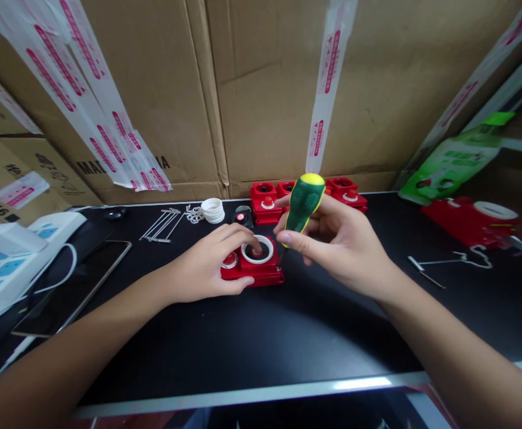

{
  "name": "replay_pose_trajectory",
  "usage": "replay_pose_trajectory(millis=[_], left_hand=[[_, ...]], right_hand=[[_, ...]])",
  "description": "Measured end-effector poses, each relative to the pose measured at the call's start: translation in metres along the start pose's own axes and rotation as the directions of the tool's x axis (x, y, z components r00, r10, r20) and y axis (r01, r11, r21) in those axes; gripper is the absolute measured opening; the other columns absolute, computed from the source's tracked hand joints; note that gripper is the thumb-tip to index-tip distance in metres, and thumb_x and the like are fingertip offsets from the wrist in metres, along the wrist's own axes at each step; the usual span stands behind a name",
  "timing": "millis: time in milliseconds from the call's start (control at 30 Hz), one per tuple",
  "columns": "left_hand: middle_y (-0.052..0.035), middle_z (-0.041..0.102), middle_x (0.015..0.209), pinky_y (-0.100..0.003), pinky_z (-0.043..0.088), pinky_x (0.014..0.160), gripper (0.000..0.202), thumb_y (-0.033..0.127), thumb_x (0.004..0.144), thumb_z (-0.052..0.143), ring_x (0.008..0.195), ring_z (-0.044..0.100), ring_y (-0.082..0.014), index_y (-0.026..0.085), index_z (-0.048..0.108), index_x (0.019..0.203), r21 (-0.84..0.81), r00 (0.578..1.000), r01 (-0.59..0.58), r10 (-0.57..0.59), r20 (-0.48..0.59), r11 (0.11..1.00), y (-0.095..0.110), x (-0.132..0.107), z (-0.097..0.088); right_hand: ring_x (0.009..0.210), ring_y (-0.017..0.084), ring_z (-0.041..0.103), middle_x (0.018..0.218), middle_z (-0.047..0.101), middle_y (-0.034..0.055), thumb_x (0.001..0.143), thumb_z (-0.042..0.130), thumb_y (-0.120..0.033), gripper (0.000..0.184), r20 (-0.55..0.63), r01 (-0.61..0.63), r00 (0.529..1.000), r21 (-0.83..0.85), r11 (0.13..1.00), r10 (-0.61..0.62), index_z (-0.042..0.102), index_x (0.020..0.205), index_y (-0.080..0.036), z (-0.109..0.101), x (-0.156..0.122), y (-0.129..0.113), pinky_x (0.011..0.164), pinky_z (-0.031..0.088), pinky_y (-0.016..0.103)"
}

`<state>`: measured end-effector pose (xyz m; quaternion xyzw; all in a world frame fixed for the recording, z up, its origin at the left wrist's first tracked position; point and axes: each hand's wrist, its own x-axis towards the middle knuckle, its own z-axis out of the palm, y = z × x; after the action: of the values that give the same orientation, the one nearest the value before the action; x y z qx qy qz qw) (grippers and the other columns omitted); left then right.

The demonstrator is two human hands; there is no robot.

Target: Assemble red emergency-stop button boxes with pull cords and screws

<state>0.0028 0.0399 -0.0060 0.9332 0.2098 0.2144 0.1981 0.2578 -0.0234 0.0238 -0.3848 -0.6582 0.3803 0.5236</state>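
A red box-shaped device [267, 275] with a white ring [268, 255] on top lies on the black table in front of me. My left hand [214, 256] is closed around its left side, with a fingertip inside the ring and the thumb along the front. In my right hand [332, 232] is a screwdriver [305, 202] with a green and yellow handle, tilted, its shaft pointing down. The tip meets the device's right front corner, near a small screw. A red button with a white collar [229, 260] shows beside my left fingers.
Behind stand several similar red devices [265, 202], a stack of white rings [213, 210], a chain and metal T-shaped rods [161, 225]. Left are a phone [75, 286] and a power strip [59, 229]. On the right are a green bottle [457, 158] and another red unit [466, 223]. Cardboard boxes [261, 89] back the table.
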Motion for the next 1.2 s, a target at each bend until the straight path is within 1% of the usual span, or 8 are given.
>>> replay_pose_trajectory(millis=[100,200,333,533,767,867,1067,1200], left_hand=[[-0.0082,0.066,0.127,-0.043,0.051,0.110,0.039,0.025,0.089,0.078,0.122,0.062,-0.0285,0.024,0.060,0.124,0.001,1.000,-0.006,0.006,-0.001,1.000,0.000,0.000,0.000],[-0.0075,0.066,0.127,-0.042,0.050,0.110,0.041,0.024,0.089,0.079,0.121,0.062,-0.0273,0.023,0.060,0.125,0.003,1.000,-0.012,0.012,-0.005,1.000,0.000,0.000,0.000],[-0.0075,0.065,0.129,-0.041,0.049,0.110,0.042,0.024,0.088,0.081,0.122,0.062,-0.0268,0.023,0.061,0.125,0.010,1.000,-0.024,0.024,0.004,1.000,0.000,0.001,0.000],[-0.0081,0.066,0.133,-0.044,0.048,0.114,0.041,0.026,0.088,0.082,0.126,0.062,-0.0288,0.025,0.062,0.123,0.024,1.000,-0.025,0.024,0.008,0.999,-0.001,0.000,0.000],[-0.0092,0.065,0.142,-0.044,0.047,0.115,0.041,0.027,0.089,0.081,0.132,0.062,-0.0291,0.025,0.062,0.125,0.034,0.999,-0.033,0.033,0.013,0.999,-0.003,-0.002,-0.002],[-0.0093,0.067,0.140,-0.045,0.048,0.114,0.039,0.029,0.091,0.080,0.129,0.063,-0.0288,0.025,0.062,0.126,0.016,0.999,-0.036,0.036,-0.005,0.999,0.001,-0.002,-0.001],[-0.0098,0.070,0.131,-0.049,0.046,0.117,0.017,0.029,0.099,0.073,0.130,0.062,-0.0286,0.024,0.069,0.115,0.003,0.963,-0.069,0.068,-0.259,0.998,0.012,-0.002,0.003],[-0.0084,0.071,0.120,-0.047,0.050,0.111,0.008,0.022,0.104,0.065,0.122,0.065,-0.0261,0.023,0.071,0.098,0.041,0.931,-0.059,0.070,-0.359,0.997,0.011,-0.001,0.001]], right_hand=[[0.039,0.007,0.054,0.093,0.077,0.0023,0.096,0.077,-0.034,0.037,0.076,-0.063,0.995,0.045,0.997,0.060,0.066,0.128,-0.022,0.000,-0.001,-0.005,0.034,0.043,0.022],[0.037,0.005,0.051,0.086,0.076,0.0016,0.096,0.077,-0.035,0.024,0.014,-0.042,0.999,0.039,0.998,0.041,0.070,0.113,-0.019,0.004,-0.004,-0.008,0.033,0.037,0.021],[0.056,0.012,0.065,0.078,0.073,0.0014,0.095,0.079,-0.035,0.017,-0.187,0.118,0.976,0.029,0.993,-0.111,0.072,0.099,-0.020,0.013,-0.008,-0.002,0.047,0.049,0.025],[0.071,0.019,0.072,0.091,0.075,0.0050,0.094,0.081,-0.037,0.027,-0.187,0.135,0.974,0.028,0.990,-0.128,0.074,0.118,-0.026,0.017,-0.014,0.000,0.048,0.051,0.028],[0.044,0.008,0.038,0.089,0.070,0.0022,0.101,0.072,-0.038,0.019,-0.371,0.261,0.905,0.099,0.960,-0.208,0.074,0.116,-0.028,0.007,-0.006,-0.009,0.034,0.024,0.027],[0.043,0.007,0.037,0.090,0.069,0.0015,0.100,0.071,-0.038,0.016,-0.415,0.237,0.898,0.181,0.955,-0.144,0.073,0.110,-0.026,0.002,0.001,-0.009,0.033,0.021,0.027],[0.047,0.007,0.053,0.095,0.072,0.0020,0.096,0.074,-0.038,0.017,-0.316,0.104,0.949,0.345,0.933,0.011,0.070,0.101,-0.022,0.006,0.006,-0.007,0.041,0.044,0.025],[0.049,0.008,0.055,0.098,0.073,0.0022,0.096,0.075,-0.037,0.016,-0.299,0.108,0.954,0.351,0.930,0.002,0.069,0.101,-0.023,0.009,0.004,-0.006,0.045,0.045,0.027]])
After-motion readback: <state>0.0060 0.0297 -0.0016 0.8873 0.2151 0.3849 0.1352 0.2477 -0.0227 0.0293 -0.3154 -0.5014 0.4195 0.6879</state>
